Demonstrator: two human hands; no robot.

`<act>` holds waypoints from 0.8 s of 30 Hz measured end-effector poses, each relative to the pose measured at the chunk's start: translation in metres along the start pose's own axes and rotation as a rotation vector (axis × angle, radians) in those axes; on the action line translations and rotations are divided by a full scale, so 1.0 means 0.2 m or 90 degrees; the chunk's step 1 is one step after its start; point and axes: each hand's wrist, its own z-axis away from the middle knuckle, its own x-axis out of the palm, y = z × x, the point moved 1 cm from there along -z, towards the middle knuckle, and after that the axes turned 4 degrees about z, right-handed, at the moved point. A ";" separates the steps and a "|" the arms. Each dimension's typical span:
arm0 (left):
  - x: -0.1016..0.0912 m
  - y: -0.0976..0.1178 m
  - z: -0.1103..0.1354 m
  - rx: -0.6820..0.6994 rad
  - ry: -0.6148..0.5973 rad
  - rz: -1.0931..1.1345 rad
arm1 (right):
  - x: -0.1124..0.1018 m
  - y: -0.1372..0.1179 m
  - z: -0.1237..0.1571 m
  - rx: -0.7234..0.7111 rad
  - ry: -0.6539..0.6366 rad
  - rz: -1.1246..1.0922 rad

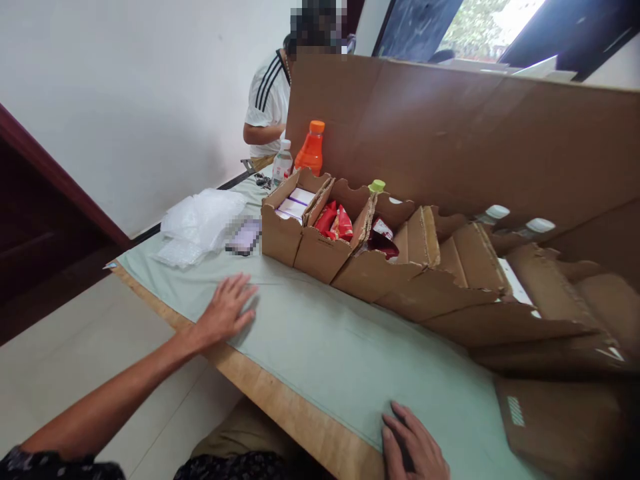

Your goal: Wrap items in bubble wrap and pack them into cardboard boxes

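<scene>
My left hand point(228, 312) rests palm down on the pale green cloth point(320, 320), fingers spread, holding nothing. Nearest to it lie a phone-like item point(245, 236), partly pixelated, and a heap of clear bubble wrap point(200, 223). My right hand point(413, 443) lies at the table's front edge, fingers stretched out and slightly bent, with nothing seen in it; the picture's bottom edge cuts it off. Beyond both hands runs a row of cardboard bins point(320, 257). White boxes point(295, 203) fill the leftmost bin, red packets point(335, 221) the second, and a dark red packet point(384, 240) the third.
Behind the bins stand an orange bottle point(310, 150), a clear bottle point(283, 163) and several other capped bottles. A tall cardboard panel point(450, 133) rises behind them. A person in a white shirt point(267, 90) is beyond it. A cardboard box point(560, 420) sits at right.
</scene>
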 end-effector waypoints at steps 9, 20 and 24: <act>0.04 0.28 0.28 0.003 -0.020 -0.006 | 0.01 -0.15 -0.01 0.003 0.071 -0.005; 0.30 0.70 0.31 0.258 -0.079 0.016 | -0.22 -0.41 0.16 0.126 -0.097 -0.036; 0.32 0.63 0.40 0.275 -0.050 -0.025 | -0.28 -0.44 0.22 0.153 -0.110 -0.114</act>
